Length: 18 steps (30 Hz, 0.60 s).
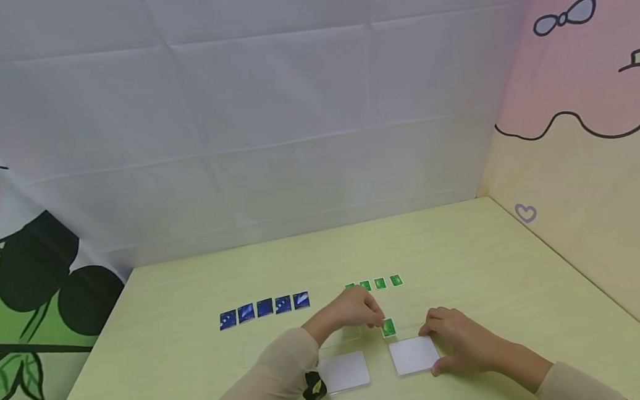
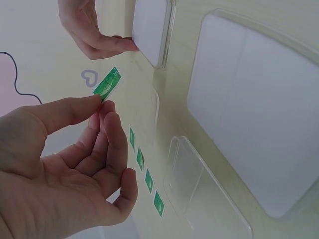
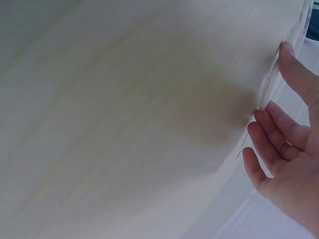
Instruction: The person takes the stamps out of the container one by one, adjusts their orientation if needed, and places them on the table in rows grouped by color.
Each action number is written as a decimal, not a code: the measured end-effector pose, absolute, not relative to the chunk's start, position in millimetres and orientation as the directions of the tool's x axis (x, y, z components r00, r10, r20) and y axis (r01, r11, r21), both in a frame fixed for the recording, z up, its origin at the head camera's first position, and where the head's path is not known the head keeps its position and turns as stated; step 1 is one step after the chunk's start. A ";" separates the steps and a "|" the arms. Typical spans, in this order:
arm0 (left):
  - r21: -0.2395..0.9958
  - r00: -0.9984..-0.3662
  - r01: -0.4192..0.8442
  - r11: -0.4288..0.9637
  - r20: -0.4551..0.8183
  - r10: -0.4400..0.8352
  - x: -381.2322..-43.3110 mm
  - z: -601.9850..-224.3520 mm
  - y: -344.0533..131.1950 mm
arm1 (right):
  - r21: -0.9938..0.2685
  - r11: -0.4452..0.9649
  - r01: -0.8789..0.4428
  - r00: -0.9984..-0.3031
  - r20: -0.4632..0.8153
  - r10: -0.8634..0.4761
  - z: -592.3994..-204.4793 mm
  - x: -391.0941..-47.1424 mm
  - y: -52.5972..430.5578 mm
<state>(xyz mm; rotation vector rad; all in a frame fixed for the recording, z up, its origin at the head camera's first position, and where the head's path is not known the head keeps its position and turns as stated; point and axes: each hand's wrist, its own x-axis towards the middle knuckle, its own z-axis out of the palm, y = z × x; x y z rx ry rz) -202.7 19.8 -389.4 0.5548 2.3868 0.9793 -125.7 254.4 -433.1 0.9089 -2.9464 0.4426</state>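
Note:
In the head view my left hand reaches across the table and pinches a small green card by its edge. The left wrist view shows this card tilted between thumb and fingertips, leaf-like pattern on its face. My right hand grips the right side of a clear plastic case with a white top, thumb at the near corner and fingers at the far one. Beyond the left hand lies a row of green cards, one partly hidden by that hand.
A second white-topped case sits beside my left sleeve. Clear plastic lids lie behind the cases. Farther left is a row of several dark blue cards. A white cloth wall stands at the table's back edge, a printed panel on the right.

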 end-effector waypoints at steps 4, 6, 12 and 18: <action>0.718 -0.797 0.186 0.671 -0.289 0.531 -204.1 -388.6 17.1 | -0.264 0.792 -0.550 -0.832 0.097 -0.546 -432.5 -126.0 254.4; 0.718 -0.799 0.184 0.671 -0.289 0.528 -204.4 -387.9 15.6 | -0.266 0.793 -0.548 -0.833 0.095 -0.544 -432.1 -125.7 254.4; 0.724 -0.803 0.175 0.668 -0.288 0.522 -206.1 -385.0 10.9 | -0.264 0.788 -0.556 -0.829 0.112 -0.548 -432.4 -124.7 254.8; 0.723 -0.807 0.170 0.670 -0.288 0.516 -209.9 -384.0 6.3 | -0.263 0.783 -0.563 -0.825 0.130 -0.549 -433.2 -123.9 254.8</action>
